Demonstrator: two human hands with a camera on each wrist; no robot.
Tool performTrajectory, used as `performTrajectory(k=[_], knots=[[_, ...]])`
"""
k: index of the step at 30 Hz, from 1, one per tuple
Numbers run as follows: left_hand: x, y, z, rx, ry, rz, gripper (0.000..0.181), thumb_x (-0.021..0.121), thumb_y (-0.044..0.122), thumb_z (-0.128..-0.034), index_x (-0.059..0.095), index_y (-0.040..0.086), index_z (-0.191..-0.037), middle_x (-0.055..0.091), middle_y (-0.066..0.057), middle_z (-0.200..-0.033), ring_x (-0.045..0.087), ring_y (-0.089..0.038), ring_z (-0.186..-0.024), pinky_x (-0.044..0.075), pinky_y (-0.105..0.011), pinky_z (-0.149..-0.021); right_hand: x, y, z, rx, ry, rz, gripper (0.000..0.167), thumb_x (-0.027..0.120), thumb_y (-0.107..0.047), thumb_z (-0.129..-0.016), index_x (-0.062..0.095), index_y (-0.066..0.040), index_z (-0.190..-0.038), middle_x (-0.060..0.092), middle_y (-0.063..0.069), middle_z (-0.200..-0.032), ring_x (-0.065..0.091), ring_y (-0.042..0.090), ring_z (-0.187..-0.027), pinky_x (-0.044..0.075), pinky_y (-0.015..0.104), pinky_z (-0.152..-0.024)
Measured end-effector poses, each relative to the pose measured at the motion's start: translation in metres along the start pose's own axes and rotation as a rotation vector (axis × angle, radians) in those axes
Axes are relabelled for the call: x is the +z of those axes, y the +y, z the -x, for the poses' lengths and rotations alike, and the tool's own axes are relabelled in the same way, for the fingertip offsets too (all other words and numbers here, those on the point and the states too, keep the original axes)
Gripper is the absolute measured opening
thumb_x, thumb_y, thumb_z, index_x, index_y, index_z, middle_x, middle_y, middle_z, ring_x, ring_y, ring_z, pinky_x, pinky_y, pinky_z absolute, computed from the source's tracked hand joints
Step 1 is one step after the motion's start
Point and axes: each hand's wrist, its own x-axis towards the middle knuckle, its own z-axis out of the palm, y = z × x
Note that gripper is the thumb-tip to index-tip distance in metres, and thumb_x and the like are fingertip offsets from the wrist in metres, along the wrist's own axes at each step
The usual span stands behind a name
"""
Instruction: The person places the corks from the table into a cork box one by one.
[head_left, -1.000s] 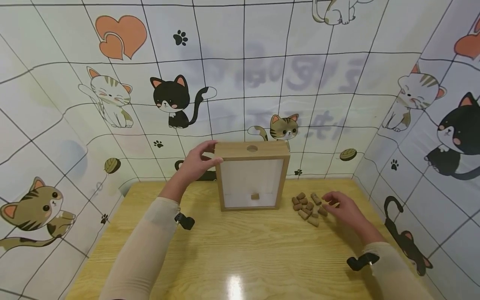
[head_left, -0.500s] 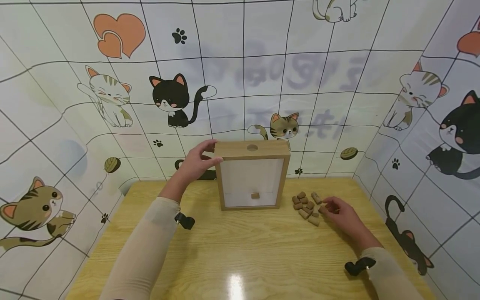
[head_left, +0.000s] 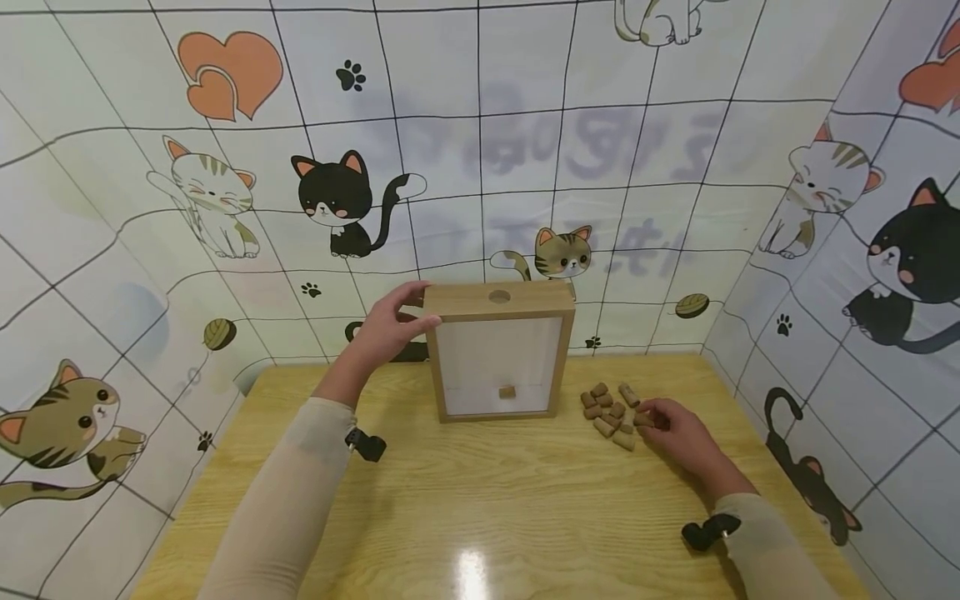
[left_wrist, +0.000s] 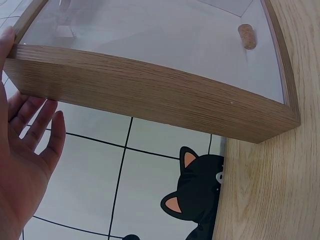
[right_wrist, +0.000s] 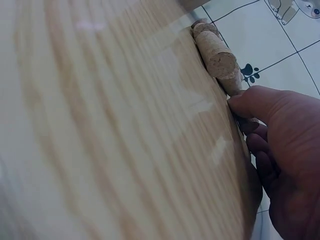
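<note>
A shallow wooden box frame [head_left: 498, 354] with a clear front and a round hole in its top stands upright on the table. One cork [head_left: 507, 392] lies inside at the bottom; the left wrist view shows this cork [left_wrist: 247, 36] too. My left hand [head_left: 386, 329] grips the box's upper left corner, thumb in front and fingers behind. Right of the box lies a loose pile of corks [head_left: 606, 408]. At the pile's right edge my right hand [head_left: 682, 433] pinches a cork [head_left: 642, 419] between thumb and fingers, low at the tabletop. In the right wrist view that cork is mostly hidden.
The light wooden table [head_left: 465, 492] reaches back to a cat-print wall cloth [head_left: 450, 167], which also closes in both sides. The box stands close to the back cloth. Small black cameras sit on both wrists.
My right hand has moved slightly left and down and closed its fingertips on the cork at the pile's edge. My left hand stays on the box. The head view has shifted slightly.
</note>
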Motion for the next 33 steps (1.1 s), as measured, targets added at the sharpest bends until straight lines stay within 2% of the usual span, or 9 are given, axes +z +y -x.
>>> performTrajectory(k=[10,16,22,25,29,33], knots=[[-0.002,0.000,0.002,0.004,-0.006,0.002,0.071,0.082,0.038,-0.1028,0.050,0.026,-0.165,0.058,-0.011,-0.151,0.059,-0.040,-0.134,0.054,-0.061,-0.110,0.003,-0.001,-0.001,0.016,0.044,0.016,0.025,0.077,-0.009,-0.103,0.074,-0.007,-0.128,0.067,0.006,-0.106,0.063,0.020,-0.094,0.054,0.042,-0.081],[-0.002,-0.002,0.000,0.006,0.003,-0.005,0.071,0.082,0.041,-0.1023,0.051,0.026,-0.164,0.059,-0.011,-0.149,0.060,-0.040,-0.132,0.054,-0.060,-0.109,-0.005,0.000,-0.006,0.035,0.104,-0.052,0.026,0.075,-0.011,-0.105,0.074,-0.003,-0.130,0.063,0.007,-0.102,0.058,0.018,-0.088,0.051,0.032,-0.075],[-0.002,0.000,0.001,-0.002,-0.005,-0.005,0.072,0.082,0.043,-0.1018,0.050,0.026,-0.165,0.058,-0.011,-0.150,0.062,-0.039,-0.129,0.055,-0.060,-0.108,-0.012,-0.007,-0.005,0.006,0.142,-0.085,0.028,0.073,-0.009,-0.107,0.073,-0.001,-0.133,0.062,0.008,-0.101,0.057,0.014,-0.087,0.051,0.029,-0.071],[-0.002,0.001,0.000,-0.002,-0.005,-0.009,0.073,0.082,0.045,-0.1014,0.050,0.027,-0.165,0.057,-0.011,-0.151,0.062,-0.038,-0.129,0.055,-0.060,-0.108,-0.016,-0.014,-0.004,0.003,0.200,-0.152,0.028,0.073,-0.009,-0.108,0.072,0.001,-0.134,0.062,0.010,-0.104,0.056,0.012,-0.085,0.051,0.025,-0.068],[-0.002,0.001,0.001,0.002,0.005,-0.010,0.073,0.082,0.045,-0.1013,0.050,0.028,-0.164,0.058,-0.010,-0.150,0.062,-0.038,-0.129,0.055,-0.059,-0.107,-0.024,-0.025,-0.009,-0.011,0.329,-0.211,0.029,0.074,-0.014,-0.109,0.073,0.000,-0.134,0.064,0.007,-0.105,0.057,0.007,-0.084,0.050,0.019,-0.066],[-0.002,0.001,0.001,0.002,0.006,-0.016,0.072,0.082,0.044,-0.1017,0.050,0.028,-0.164,0.059,-0.010,-0.150,0.063,-0.037,-0.128,0.057,-0.058,-0.106,-0.036,-0.041,-0.014,-0.051,0.394,-0.206,0.028,0.071,-0.015,-0.110,0.075,-0.001,-0.135,0.068,0.002,-0.109,0.059,0.000,-0.089,0.049,0.013,-0.072]])
